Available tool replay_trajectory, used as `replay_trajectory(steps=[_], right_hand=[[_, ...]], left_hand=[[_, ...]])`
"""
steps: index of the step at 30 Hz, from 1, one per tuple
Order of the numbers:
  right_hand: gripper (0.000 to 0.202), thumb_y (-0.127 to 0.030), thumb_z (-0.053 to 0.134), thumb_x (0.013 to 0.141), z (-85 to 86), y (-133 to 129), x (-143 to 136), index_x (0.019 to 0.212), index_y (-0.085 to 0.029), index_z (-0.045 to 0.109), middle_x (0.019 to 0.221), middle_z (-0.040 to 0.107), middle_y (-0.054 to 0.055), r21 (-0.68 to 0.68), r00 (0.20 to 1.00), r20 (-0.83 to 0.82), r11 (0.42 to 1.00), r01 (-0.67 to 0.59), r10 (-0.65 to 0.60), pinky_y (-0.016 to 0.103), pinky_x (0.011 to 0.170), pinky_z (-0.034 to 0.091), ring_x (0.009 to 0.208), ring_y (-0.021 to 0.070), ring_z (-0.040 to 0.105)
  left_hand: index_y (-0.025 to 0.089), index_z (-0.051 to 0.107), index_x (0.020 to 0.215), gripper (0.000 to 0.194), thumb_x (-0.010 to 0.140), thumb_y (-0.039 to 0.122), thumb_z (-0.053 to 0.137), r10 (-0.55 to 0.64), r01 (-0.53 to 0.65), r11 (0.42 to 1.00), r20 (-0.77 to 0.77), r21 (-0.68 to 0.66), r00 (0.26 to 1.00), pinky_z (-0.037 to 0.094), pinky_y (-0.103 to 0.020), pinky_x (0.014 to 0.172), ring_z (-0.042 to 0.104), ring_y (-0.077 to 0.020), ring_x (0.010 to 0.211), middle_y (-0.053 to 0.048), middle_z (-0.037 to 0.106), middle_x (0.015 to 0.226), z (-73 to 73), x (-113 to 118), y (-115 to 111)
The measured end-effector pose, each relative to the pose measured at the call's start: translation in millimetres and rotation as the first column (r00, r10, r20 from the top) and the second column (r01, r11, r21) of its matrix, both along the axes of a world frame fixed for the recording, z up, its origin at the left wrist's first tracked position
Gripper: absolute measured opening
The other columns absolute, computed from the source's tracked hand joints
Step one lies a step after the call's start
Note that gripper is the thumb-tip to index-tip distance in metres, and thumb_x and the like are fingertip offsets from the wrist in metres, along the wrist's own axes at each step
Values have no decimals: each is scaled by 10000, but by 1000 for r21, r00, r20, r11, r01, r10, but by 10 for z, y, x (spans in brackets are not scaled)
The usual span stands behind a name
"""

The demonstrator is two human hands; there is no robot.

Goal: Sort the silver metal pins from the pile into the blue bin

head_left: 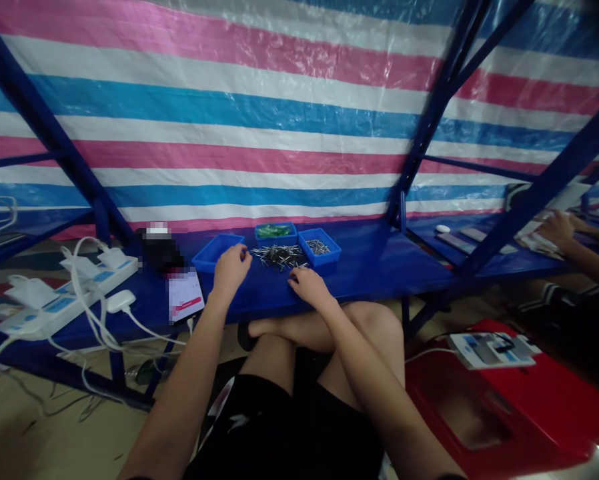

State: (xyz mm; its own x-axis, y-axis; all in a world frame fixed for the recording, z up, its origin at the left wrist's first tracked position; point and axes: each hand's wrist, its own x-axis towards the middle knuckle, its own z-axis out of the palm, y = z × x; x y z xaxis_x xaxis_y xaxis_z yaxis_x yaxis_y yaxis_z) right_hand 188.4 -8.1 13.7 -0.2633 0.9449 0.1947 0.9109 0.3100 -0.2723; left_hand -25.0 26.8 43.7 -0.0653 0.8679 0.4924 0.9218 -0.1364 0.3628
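Note:
On the blue table lies a loose pile of thin dark and silvery metal pieces. My left hand is at the pile's left end, beside a blue tray, its fingers curled together; what they hold is too small to name. At the pile's front right edge is my right hand, fingers bent and pressed together near a thin piece; its grip cannot be made out. Behind the pile stands a blue tray with green items. A third blue tray, right of the pile, holds small metal pieces.
A phone lies left of my left hand, with a dark object behind it. Power strips with white cables cover the table's left end. Blue frame posts rise at both sides. Another person's hands are at the far right, above a red stool.

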Motion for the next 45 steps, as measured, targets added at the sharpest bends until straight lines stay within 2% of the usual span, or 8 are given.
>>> replay_trajectory(steps=[3, 11, 20, 24, 27, 30, 39, 45], right_hand=[[254, -330, 449, 865, 4, -4, 6, 1044, -200, 573, 1054, 600, 76, -12, 1000, 15, 1000, -11, 11, 268, 790, 412, 992, 190, 537], [268, -323, 464, 860, 36, -23, -4, 1071, -198, 572, 1067, 593, 86, -39, 1000, -5, 999, -17, 17, 289, 805, 416, 1001, 208, 530], [279, -328, 460, 862, 46, -30, 2, 1081, -194, 571, 1067, 592, 89, -35, 999, -7, 999, -33, 33, 292, 805, 415, 997, 212, 530], [274, -330, 457, 862, 30, -26, 5, 1072, -195, 570, 1068, 588, 90, -31, 999, -3, 999, -34, 34, 300, 801, 416, 995, 217, 527], [274, -327, 461, 862, 29, -35, 2, 1076, -194, 569, 1071, 585, 90, -26, 999, 2, 999, -40, 40, 303, 806, 416, 993, 216, 525], [266, -324, 470, 859, 31, -48, -6, 1066, -193, 574, 1079, 581, 93, -19, 1000, 6, 999, -27, 27, 303, 824, 410, 1006, 216, 516], [265, -322, 465, 861, 46, -75, -15, 1065, -194, 573, 1071, 578, 95, -18, 999, 25, 999, -31, 32, 303, 819, 413, 1003, 219, 514], [274, -332, 470, 857, 34, -70, -13, 1072, -197, 573, 1066, 579, 87, -15, 999, 34, 999, -31, 32, 303, 814, 418, 999, 219, 514]], left_hand=[[185, 630, 954, 260, 803, 271, 437, -70, 59, 990, -83, -130, 994, 457, -301, 756, 616, -225, 844, -94, 660, 922, -144, 180, 32], [85, 633, 943, 278, 797, 208, 431, 30, -115, 944, -267, -308, 963, 464, -371, 760, 612, -313, 902, -216, 641, 919, -160, 92, 333], [43, 621, 985, 319, 775, 116, 392, 68, -158, 932, -271, -326, 960, 471, -380, 723, 606, -331, 914, -260, 627, 935, -273, 231, 481], [79, 632, 969, 307, 795, 186, 402, 88, -164, 943, -257, -291, 962, 465, -394, 730, 610, -324, 887, -227, 638, 903, -62, 139, 310], [123, 609, 1040, 365, 842, 301, 360, 260, -295, 946, -232, -132, 937, 445, -450, 749, 591, -339, 905, -199, 627, 952, 222, -87, 184], [96, 601, 1049, 400, 818, 360, 409, 338, -380, 910, -238, -164, 911, 430, -468, 762, 560, -365, 939, -221, 602, 1012, 390, -345, 142], [105, 579, 1126, 468, 808, 392, 389, 294, -349, 884, -211, -312, 932, 400, -473, 823, 471, -385, 1059, -251, 513, 1150, 24, -552, 205], [99, 597, 1086, 452, 780, 385, 427, 267, -333, 920, -292, -208, 919, 395, -469, 808, 484, -381, 1019, -231, 548, 1084, 74, -314, 141]])
